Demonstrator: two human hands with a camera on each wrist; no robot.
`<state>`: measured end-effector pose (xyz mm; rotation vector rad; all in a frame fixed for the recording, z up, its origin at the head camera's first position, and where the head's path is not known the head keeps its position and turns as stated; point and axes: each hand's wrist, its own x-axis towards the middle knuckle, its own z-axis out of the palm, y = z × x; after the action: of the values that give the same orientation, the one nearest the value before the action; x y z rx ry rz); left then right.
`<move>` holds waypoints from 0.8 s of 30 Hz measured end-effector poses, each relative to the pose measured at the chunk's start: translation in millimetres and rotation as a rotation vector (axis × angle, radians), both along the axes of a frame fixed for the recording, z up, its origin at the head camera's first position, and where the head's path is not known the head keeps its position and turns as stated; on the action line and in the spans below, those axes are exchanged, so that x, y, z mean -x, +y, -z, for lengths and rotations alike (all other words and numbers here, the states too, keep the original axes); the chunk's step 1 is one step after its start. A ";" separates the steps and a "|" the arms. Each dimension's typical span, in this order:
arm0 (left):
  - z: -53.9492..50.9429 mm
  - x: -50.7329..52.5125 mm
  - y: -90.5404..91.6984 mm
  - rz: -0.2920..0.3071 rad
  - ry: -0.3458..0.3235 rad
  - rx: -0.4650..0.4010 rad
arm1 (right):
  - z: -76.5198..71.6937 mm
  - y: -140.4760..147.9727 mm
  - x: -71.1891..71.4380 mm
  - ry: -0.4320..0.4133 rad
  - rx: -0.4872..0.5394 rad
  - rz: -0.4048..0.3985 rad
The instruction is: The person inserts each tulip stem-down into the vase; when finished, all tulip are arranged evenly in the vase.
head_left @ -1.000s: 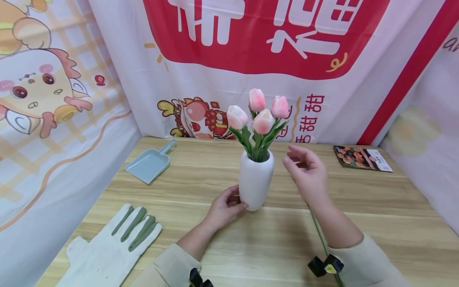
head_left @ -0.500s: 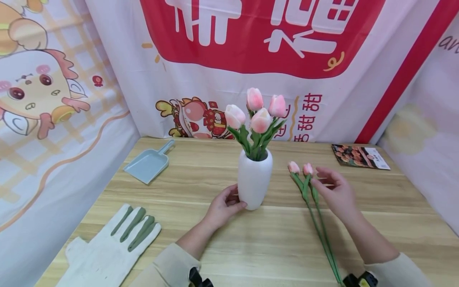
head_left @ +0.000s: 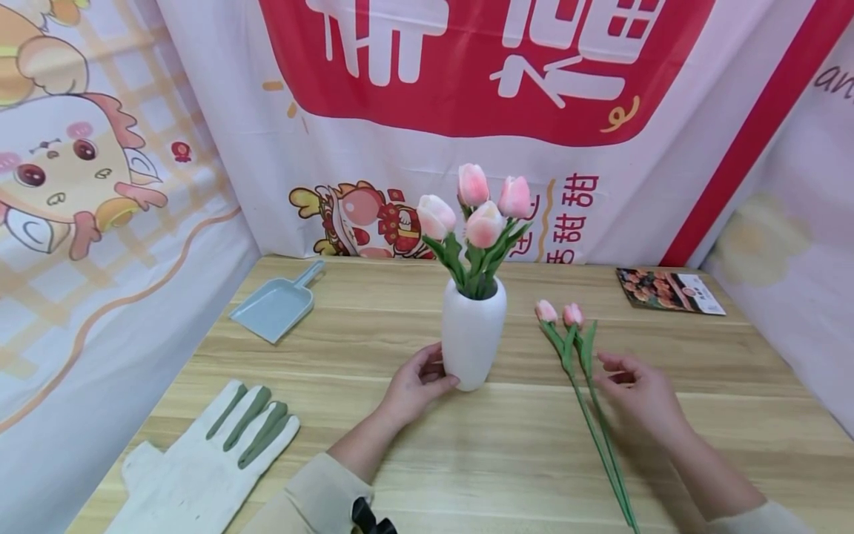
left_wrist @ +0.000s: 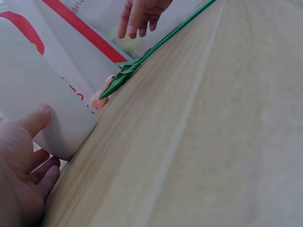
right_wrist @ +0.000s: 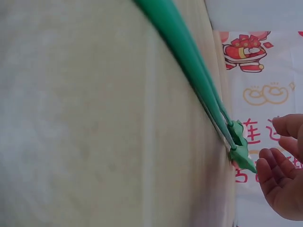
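Note:
A white vase (head_left: 474, 341) stands upright at the middle of the table with several pink artificial tulips (head_left: 483, 222) in it. My left hand (head_left: 414, 386) grips the vase low on its left side; its thumb lies against the wall in the left wrist view, and the fingers pass partly out of sight behind the base. Two more pink tulips (head_left: 590, 393) with long green stems lie side by side right of the vase. Just right of their leaves hovers my right hand (head_left: 643, 397), fingers loosely bent and nothing between them, apart from the stems.
A light blue dustpan (head_left: 276, 300) lies at the back left of the wooden table (head_left: 373, 326). White and green gloves (head_left: 200, 460) lie at the front left. A flower-printed card packet (head_left: 670, 291) sits at the back right, before a printed cloth backdrop (head_left: 373, 133).
My right hand has moved from beside the vase's mouth, right and toward me, past the lying tulips, uncovering their heads. The left hand has stayed on the vase.

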<state>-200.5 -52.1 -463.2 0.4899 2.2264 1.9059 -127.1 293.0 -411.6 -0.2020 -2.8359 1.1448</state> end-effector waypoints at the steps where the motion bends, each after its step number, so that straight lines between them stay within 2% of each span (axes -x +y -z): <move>1: 0.1 0.1 -0.3 0.004 0.006 0.002 | 2.4 0.8 -0.7 -0.009 -0.006 -0.007; 12: 0.4 0.6 -1.6 0.016 0.022 0.008 | 21.1 9.5 0.5 -0.129 -0.043 -0.069; 24: 0.3 0.4 0.8 -0.010 0.003 -0.012 | 25.7 9.9 3.1 -0.185 -0.125 -0.071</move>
<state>-200.9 -51.4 -463.5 0.4842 2.2246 1.9259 -130.2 302.9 -437.3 -0.2104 -3.0886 1.0044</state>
